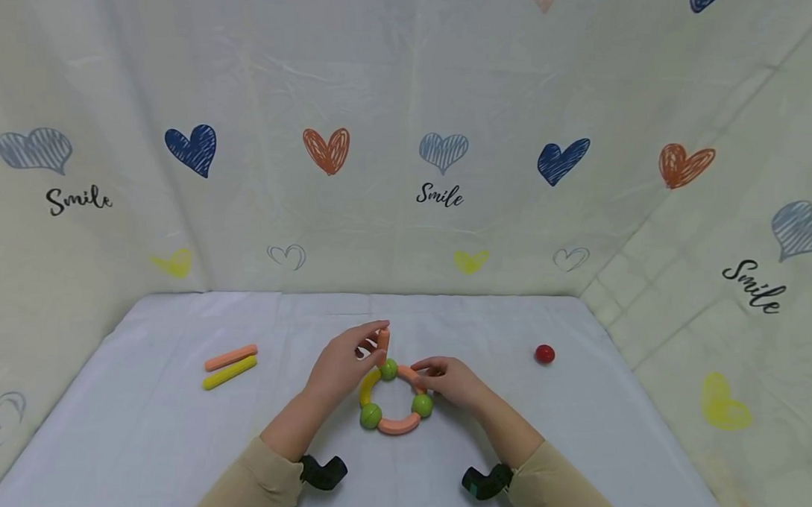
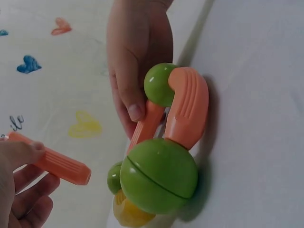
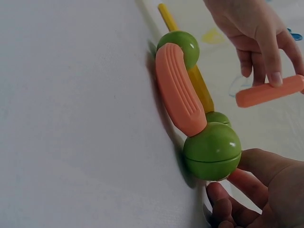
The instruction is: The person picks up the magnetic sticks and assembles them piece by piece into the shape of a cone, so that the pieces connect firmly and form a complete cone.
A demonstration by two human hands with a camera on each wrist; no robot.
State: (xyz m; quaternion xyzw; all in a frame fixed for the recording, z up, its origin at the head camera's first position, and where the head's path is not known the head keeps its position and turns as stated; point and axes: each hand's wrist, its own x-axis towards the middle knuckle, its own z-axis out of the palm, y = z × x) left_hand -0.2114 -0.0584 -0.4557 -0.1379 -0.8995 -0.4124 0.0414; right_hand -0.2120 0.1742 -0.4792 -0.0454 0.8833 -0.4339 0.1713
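Note:
My left hand (image 1: 343,357) pinches a straight orange rod (image 1: 383,342) between thumb and fingers. It holds the rod upright in the head view, over the far green ball (image 1: 388,369) of a toy ring on the table. Two more green balls (image 1: 370,416) belong to this ring, joined by a curved yellow piece (image 1: 368,387) on the left and a curved orange piece (image 1: 400,426) at the near side. On the ring's far right is another curved orange piece (image 2: 148,122), which my right hand (image 1: 454,380) grips with thumb and fingers. In the right wrist view the rod (image 3: 270,91) appears apart from the ring.
A loose orange rod (image 1: 231,357) and a yellow rod (image 1: 229,373) lie side by side on the table's left. Towards the right sits a small red ball (image 1: 545,354). A pale sheet (image 1: 380,230) printed with hearts hangs behind the table.

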